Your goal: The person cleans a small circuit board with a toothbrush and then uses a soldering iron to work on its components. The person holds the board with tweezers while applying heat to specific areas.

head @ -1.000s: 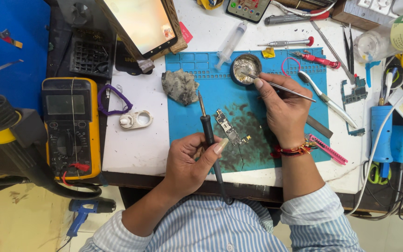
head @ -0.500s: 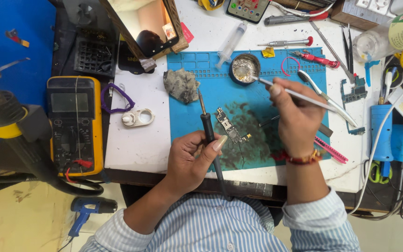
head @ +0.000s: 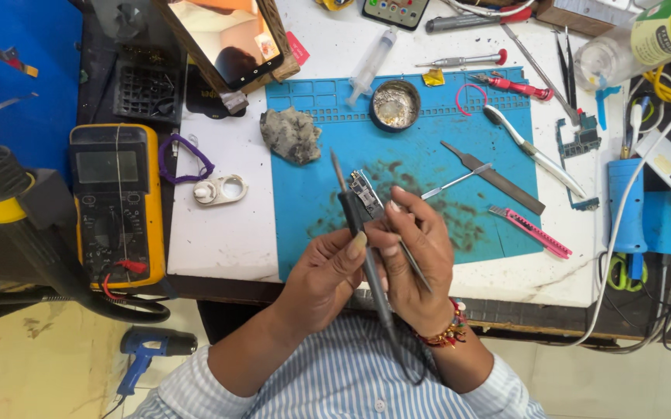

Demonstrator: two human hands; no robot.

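My left hand (head: 324, 275) grips the black handle of a soldering iron (head: 351, 209); the iron's tip points up the blue work mat (head: 428, 147). My right hand (head: 421, 260) sits right beside it, fingers closed on a thin metal tool (head: 415, 271) that slants down towards my wrist. A small circuit board (head: 366, 194) lies on the mat just above both hands, next to the iron's shaft. A round tin of paste (head: 395, 105) stands at the mat's top edge.
A grey wad (head: 290, 133), a metal file (head: 494, 177), a white-handled tool (head: 533, 151) and a pink cutter (head: 529, 231) lie on or near the mat. A yellow multimeter (head: 114, 206) sits at left, a phone on a stand (head: 230, 35) behind, cables at right.
My right hand has pulled back from the round tin to the circuit board, close against my left hand. The left hand and soldering iron have barely moved.
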